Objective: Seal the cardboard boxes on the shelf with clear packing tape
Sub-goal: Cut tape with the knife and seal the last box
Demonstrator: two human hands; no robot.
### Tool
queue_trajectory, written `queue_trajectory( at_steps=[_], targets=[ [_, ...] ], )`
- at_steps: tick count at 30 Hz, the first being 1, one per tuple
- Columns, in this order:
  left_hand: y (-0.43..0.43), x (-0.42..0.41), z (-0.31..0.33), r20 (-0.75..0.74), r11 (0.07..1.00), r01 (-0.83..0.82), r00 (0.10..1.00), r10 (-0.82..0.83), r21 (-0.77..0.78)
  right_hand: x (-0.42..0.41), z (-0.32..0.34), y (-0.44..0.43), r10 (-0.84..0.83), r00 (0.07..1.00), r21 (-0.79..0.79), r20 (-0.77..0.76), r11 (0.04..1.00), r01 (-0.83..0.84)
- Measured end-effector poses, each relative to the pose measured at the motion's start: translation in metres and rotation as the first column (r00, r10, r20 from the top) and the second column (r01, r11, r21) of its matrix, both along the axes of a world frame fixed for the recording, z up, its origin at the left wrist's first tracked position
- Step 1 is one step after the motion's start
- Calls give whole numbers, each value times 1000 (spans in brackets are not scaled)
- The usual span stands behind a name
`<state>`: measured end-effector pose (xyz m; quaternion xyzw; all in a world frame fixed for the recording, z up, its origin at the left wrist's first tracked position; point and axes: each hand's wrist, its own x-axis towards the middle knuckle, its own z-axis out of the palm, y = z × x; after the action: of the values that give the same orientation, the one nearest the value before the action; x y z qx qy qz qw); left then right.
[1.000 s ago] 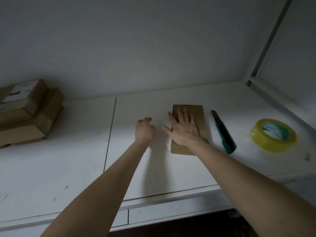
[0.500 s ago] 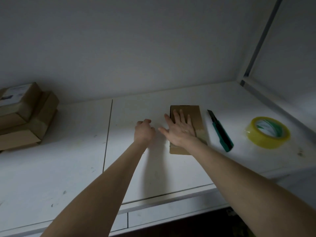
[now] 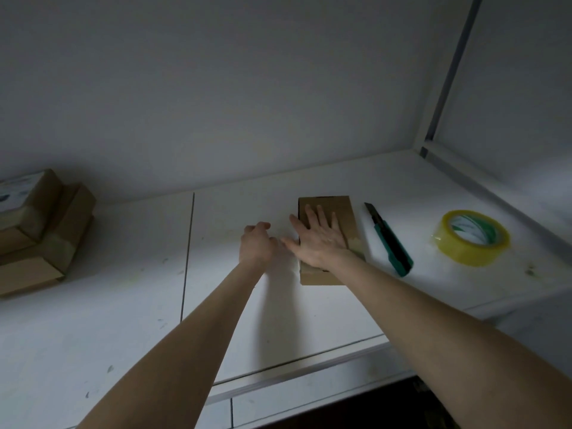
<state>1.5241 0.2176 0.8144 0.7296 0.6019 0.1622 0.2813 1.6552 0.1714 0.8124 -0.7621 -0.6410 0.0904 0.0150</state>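
While your right grip (image 3: 320, 239) lay flat, fingers straight, on the cardboard box (image 3: 346, 212) right of centre, your left grip (image 3: 255, 244) curled beside it, whether on tape I couldn't tell, so smoothing the seal looked underway and the next move likely called for the tape roll (image 3: 464, 258) at right.

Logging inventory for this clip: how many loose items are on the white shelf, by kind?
Brown cardboard boxes: at least 3 (1 small box under the right hand; stack at left, partly cropped)
Green utility knife: 1
Yellowish clear tape roll: 1
Total: at least 5
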Motion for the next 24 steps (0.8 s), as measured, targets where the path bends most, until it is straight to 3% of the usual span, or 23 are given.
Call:
queue_trajectory(
  at_steps=[8,13,19,24],
  targets=[
    [-1,-2,-3,-5,1000,-9,1000,9,3,10,-5,-4,-37,998,10,43,999,37],
    [-2,-2,-1,15,1000,-3,1000,2,23,16,7,-1,-103,982,82,-157,990,117],
    [-1,-3,-1,0,1000,-10,1000,10,16,-3,-3,1,-19,1000,37,6,999,19],
    [-4,-6,-3,3,1000,-9,1000,9,-7,-4,-5,0,-24,999,19,21,1000,23]
  ],
)
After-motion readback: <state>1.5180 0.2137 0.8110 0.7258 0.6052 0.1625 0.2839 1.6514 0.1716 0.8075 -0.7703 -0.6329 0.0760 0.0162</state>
